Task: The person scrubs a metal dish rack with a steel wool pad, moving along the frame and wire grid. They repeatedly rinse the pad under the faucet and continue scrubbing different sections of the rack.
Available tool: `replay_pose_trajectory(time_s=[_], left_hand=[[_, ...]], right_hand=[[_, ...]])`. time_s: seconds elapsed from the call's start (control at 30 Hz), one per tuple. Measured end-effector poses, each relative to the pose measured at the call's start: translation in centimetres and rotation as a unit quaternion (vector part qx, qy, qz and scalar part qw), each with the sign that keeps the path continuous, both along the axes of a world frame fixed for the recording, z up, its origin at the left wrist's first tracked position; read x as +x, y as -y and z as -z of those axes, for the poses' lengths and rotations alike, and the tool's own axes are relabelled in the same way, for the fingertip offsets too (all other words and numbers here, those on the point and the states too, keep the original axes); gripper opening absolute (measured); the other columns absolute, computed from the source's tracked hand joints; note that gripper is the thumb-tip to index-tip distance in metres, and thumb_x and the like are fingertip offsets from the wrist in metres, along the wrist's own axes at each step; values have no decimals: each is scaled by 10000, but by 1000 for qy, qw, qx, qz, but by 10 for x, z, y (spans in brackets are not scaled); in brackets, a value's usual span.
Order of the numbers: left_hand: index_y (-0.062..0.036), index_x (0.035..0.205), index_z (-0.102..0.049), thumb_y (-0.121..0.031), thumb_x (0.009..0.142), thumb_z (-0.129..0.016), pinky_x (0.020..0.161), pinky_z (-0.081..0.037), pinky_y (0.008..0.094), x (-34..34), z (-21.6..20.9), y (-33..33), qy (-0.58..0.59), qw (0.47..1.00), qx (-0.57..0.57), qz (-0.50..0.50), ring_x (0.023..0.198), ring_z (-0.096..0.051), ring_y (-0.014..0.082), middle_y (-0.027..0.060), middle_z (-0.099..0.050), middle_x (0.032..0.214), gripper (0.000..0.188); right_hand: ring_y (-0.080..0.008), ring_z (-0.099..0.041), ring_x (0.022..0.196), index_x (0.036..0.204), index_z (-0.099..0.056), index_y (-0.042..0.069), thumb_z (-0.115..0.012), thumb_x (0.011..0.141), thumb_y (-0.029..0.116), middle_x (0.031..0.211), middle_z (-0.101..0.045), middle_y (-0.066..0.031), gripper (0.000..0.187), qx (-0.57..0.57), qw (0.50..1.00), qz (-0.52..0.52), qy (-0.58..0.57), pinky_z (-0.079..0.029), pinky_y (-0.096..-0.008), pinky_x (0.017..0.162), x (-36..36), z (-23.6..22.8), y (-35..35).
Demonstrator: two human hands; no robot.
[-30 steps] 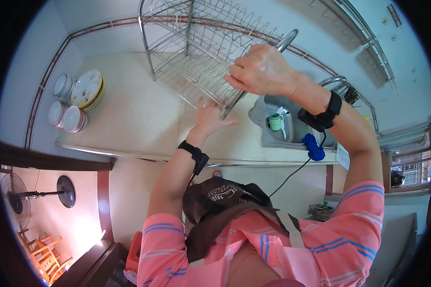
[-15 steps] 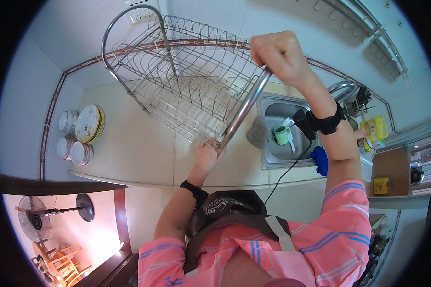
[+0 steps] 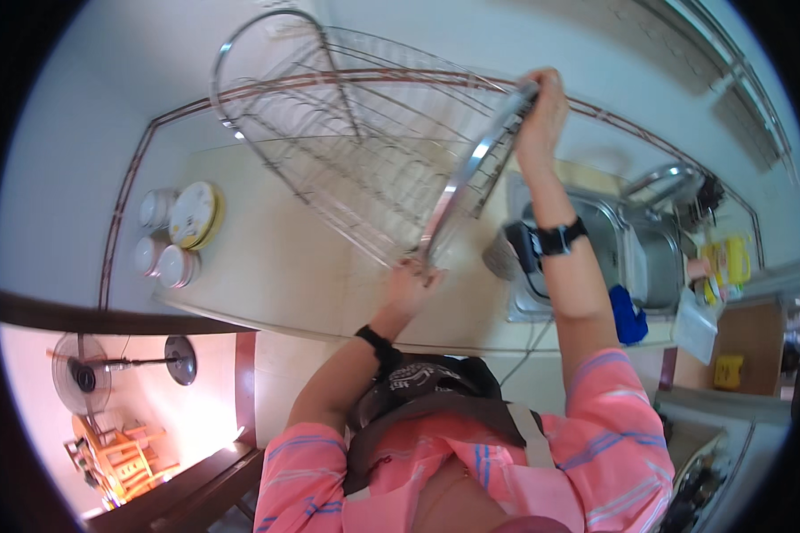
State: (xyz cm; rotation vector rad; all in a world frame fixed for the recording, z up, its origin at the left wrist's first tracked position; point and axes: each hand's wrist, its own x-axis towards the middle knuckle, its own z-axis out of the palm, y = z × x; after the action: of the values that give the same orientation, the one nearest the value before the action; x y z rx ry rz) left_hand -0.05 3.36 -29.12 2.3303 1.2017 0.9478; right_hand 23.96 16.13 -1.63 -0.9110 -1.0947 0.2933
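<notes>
A wire dish rack (image 3: 460,178) with bent chrome tube ends is tilted over the counter, blurred by motion. My right hand (image 3: 545,120) is closed around the upper part of its right-hand tube. Lower down, at the near corner of that same end, my left hand (image 3: 409,289) grips the frame, its fingers partly hidden by the rack. The rack's wire shelves appear to hold no dishes. A grey scrubbing pad (image 3: 496,259) lies on the counter between the rack and the sink, close to my right wrist.
Stacked plates (image 3: 193,215) and bowls (image 3: 180,266) stand at the counter's left end. To the right are a steel double sink (image 3: 609,222) with a faucet (image 3: 676,180), a blue cloth (image 3: 628,315) at its front edge and a yellow bottle (image 3: 736,262). A rail (image 3: 738,89) hangs on the wall.
The view has shifted, and the rack appears farther right. My right hand has turned from above the tube to its outer side. My left hand keeps its hold at the near corner.
</notes>
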Motion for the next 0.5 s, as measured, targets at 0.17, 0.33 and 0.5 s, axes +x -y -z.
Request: replay_pose_trajectory(time_s=[0.17,0.33,0.5], left_hand=[[-82,972,-759,-368,879,-746,949,-503,475,43,-17,-17,-130,986,-105,14,967,-684,347,126,-718,1062,301],[-121,1258,-657,-402,869,-748,992,-450,508,37,-39,-16,-45,973,-68,215,1177,-602,359,164,-628,1305,488],[-180,1315,-646,-487,835,-774,982,-421,497,-33,-45,-63,-103,965,13,239,1253,-563,331,128,-605,1381,584]], right_hand=[[-193,-634,959,1277,-552,66,-509,1077,237,1117,-606,-69,267,-18,994,81,71,-526,-313,824,25,28,-14],[-218,-675,1034,1254,-585,8,-550,1080,255,1208,-656,-113,304,42,980,102,-165,-567,-354,889,84,11,6],[-295,-685,1077,1169,-635,-45,-573,1071,329,1134,-697,-169,391,-113,971,79,-193,-579,-460,990,86,-20,116]])
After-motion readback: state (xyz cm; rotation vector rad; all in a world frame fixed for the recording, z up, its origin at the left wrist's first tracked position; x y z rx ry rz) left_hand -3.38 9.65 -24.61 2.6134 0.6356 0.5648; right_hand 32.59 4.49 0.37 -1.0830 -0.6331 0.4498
